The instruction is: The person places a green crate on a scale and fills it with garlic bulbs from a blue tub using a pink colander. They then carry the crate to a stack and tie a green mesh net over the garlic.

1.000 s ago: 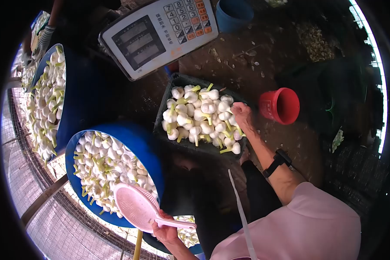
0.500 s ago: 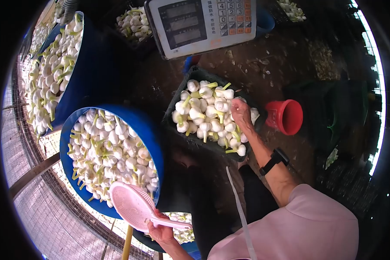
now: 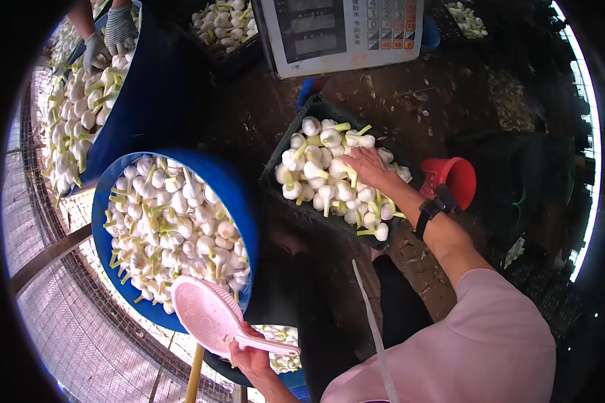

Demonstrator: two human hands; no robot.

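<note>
My left hand (image 3: 252,358) is closed round the handle of a pink plastic colander (image 3: 205,314), whose perforated bowl is empty. The colander sits over the lower edge of a blue tub (image 3: 246,228) full of white garlic bulbs with trimmed green stems. Out in front, my right hand (image 3: 370,166) rests on garlic bulbs (image 3: 314,169) heaped in a dark green crate (image 3: 267,168). Its fingers are spread and lie over the bulbs; I see no bulb gripped in them. A dark band with a small device is on the right wrist.
Beyond the crate stands a white digital scale display (image 3: 346,40). A red bucket (image 3: 460,183) is right of the crate. Another blue tub (image 3: 129,94) of garlic is upper left, where a co-worker's gloved hands (image 3: 119,32) touch the bulbs. A garlic-filled crate (image 3: 225,27) stands at the back.
My right hand has moved left across the crate, its fingers going from curled to spread. A co-worker's gloved hands have appeared over the upper-left tub. My left hand still holds the colander.
</note>
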